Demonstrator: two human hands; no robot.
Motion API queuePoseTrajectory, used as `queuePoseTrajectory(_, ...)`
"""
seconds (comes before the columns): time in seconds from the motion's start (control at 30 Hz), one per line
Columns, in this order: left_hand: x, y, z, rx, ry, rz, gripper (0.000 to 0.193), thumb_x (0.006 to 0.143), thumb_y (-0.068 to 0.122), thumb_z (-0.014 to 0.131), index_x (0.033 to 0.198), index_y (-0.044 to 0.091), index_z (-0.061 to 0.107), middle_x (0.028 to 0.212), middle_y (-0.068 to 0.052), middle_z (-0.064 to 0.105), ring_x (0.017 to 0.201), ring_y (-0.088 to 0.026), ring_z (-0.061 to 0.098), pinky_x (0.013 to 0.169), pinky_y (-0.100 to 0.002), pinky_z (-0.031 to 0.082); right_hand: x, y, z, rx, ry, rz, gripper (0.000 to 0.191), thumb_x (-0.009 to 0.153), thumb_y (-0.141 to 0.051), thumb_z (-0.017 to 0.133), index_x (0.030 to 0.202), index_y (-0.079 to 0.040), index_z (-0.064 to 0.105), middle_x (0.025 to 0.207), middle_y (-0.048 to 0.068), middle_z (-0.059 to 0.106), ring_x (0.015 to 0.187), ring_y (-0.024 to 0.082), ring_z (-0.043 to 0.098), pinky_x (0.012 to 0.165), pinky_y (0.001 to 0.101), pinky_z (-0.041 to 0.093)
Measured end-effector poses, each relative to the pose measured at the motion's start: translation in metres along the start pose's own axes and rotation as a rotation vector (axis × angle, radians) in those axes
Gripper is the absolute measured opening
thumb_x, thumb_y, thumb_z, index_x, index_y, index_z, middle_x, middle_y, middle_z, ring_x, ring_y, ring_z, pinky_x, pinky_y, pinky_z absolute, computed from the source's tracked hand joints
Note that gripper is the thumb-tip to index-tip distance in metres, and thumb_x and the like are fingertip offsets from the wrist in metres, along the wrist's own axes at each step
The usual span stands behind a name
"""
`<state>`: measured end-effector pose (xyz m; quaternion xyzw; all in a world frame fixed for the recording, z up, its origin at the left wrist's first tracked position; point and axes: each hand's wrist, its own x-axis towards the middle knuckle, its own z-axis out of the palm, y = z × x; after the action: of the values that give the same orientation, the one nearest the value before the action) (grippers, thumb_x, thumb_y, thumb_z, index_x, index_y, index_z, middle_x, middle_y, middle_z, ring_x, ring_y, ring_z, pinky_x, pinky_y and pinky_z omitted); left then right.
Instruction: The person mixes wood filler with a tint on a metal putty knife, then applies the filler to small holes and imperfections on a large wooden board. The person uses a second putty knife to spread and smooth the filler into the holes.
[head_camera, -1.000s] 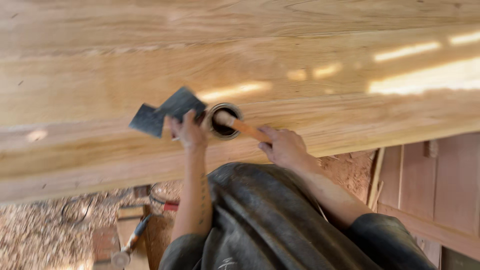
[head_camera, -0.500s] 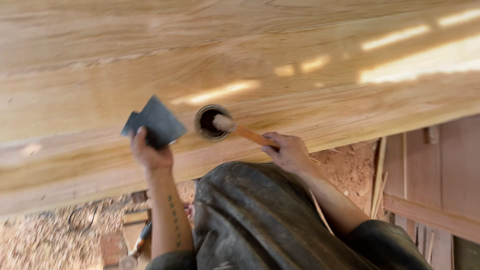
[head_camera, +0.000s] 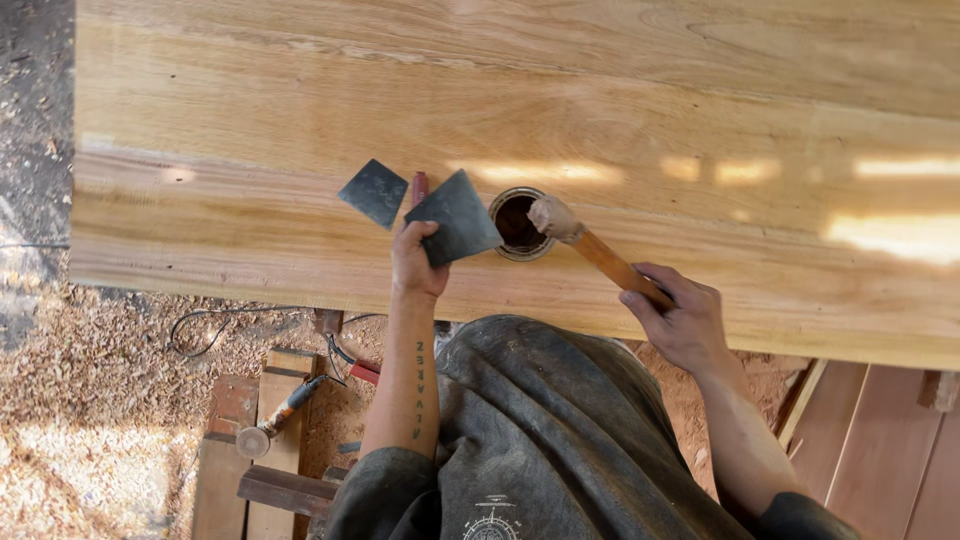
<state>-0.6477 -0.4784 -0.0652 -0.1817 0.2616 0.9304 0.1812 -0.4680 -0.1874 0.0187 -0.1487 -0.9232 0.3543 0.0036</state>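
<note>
Landmark: small round tin (head_camera: 520, 224) of dark brown filler or stain, standing upright on the wide wooden slab (head_camera: 620, 110), near the slab's front edge.

Left hand (head_camera: 418, 266): clenching around a dark grey flat scraper blade (head_camera: 453, 216), just left of the tin, blade corner almost touching the tin's rim. Gripping also what appears to be a red handle (head_camera: 419, 187) behind the blade; join between handle and blades not clearly visible.

Second dark grey scraper blade (head_camera: 373, 192): sitting further left of the tin, beside the red handle, lying flat against or just above the slab; contact not discernible.

Right hand (head_camera: 678, 318): grasping the lower end of an orange wooden brush handle (head_camera: 620, 268), right of and below the tin. Handle slanting up-left toward the tin. Brush head (head_camera: 551, 215), pale and coated, resting over the tin's right rim.

Below the tin, off the slab: dark grey shirt (head_camera: 560, 440) filling the lower centre. Further left of the tin, on the sawdust-covered floor (head_camera: 90, 400): an angle grinder (head_camera: 275, 418) lying on stacked boards (head_camera: 245, 450), black cable (head_camera: 215, 325) trailing nearby. Right of the tin, below the slab edge: reddish planks (head_camera: 880, 440) leaning.
</note>
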Motion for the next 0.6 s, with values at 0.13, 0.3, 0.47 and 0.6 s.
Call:
queuePoseTrajectory(0.13, 0.000, -0.004, 0.006, 0.142, 0.040, -0.050, 0.088, 0.077, 0.001, 0.045, 0.162, 0.016, 0.028, 0.127, -0.011, 0.063, 0.107, -0.024, 0.065, 0.093, -0.039, 0.057, 0.002, -0.017, -0.027, 0.061, 0.049, -0.091, 0.040, 0.087, -0.024, 0.083, 0.121, -0.007, 0.070, 0.096, 0.013, 0.078, 0.084, 0.019, 0.076, 0.073, 0.0310, 0.060)
queuePoseTrajectory(0.3, -0.002, -0.018, 0.014, 0.123, 0.075, -0.117, 0.061, 0.082, -0.003, 0.050, 0.142, 0.002, 0.045, 0.111, -0.014, 0.065, 0.096, -0.026, 0.068, 0.086, -0.041, 0.059, 0.003, -0.037, -0.056, 0.103, 0.115, -0.158, 0.039, 0.089, -0.017, 0.085, 0.123, -0.004, 0.069, 0.098, 0.012, 0.077, 0.087, 0.015, 0.074, 0.076, 0.0273, 0.059)
queuePoseTrajectory(0.47, -0.014, -0.029, 0.039, -0.014, -0.089, -0.207, 0.042, 0.087, 0.002, 0.049, 0.128, -0.002, 0.055, 0.109, -0.014, 0.066, 0.096, -0.024, 0.068, 0.088, -0.039, 0.059, 0.001, -0.049, -0.077, 0.093, 0.164, -0.204, 0.039, 0.091, -0.017, 0.084, 0.124, -0.003, 0.069, 0.097, 0.012, 0.076, 0.081, 0.012, 0.073, 0.068, 0.0234, 0.057)
queuePoseTrajectory(0.6, -0.038, -0.021, 0.071, -0.059, -0.259, -0.232, 0.047, 0.088, 0.008, 0.049, 0.132, -0.007, 0.053, 0.114, -0.018, 0.066, 0.100, -0.025, 0.069, 0.092, -0.039, 0.059, -0.004, -0.053, -0.089, -0.002, 0.231, -0.240, 0.040, 0.087, -0.015, 0.086, 0.122, -0.003, 0.070, 0.091, 0.012, 0.075, 0.072, 0.013, 0.070, 0.062, 0.0236, 0.053)
